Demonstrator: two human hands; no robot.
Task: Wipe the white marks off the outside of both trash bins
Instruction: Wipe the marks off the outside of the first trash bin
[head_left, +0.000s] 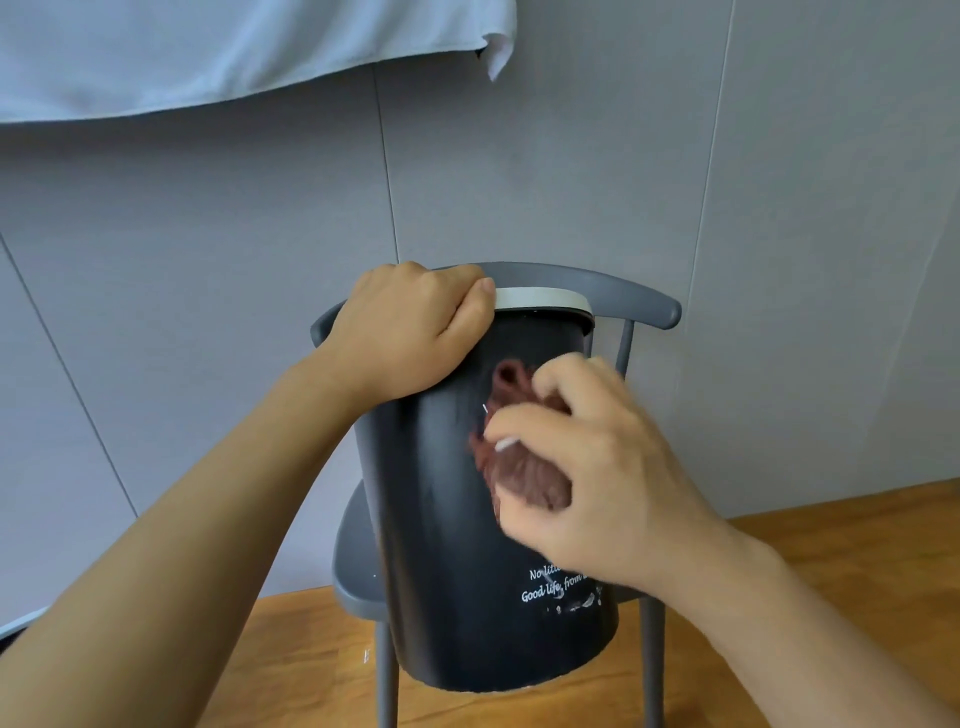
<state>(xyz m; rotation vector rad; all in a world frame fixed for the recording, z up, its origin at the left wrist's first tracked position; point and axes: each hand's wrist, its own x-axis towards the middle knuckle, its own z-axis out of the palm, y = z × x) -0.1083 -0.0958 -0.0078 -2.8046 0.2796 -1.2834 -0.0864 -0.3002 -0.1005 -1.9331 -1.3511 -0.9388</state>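
Glossy black bin (447, 545), fuzzy brown cloth (524, 467), matt grey chair (639, 299), wood floor (831, 530).

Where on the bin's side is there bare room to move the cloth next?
The bin is bare on its left side, below the left hand. The right side is crowded: right hand with brown cloth, white lettering below.

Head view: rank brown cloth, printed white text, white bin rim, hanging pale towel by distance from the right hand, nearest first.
1. brown cloth: held in the right hand against the black bin.
2. printed white text: just below the hand, low on the bin.
3. white bin rim: above, beside the left hand.
4. hanging pale towel: top left, on the wall.
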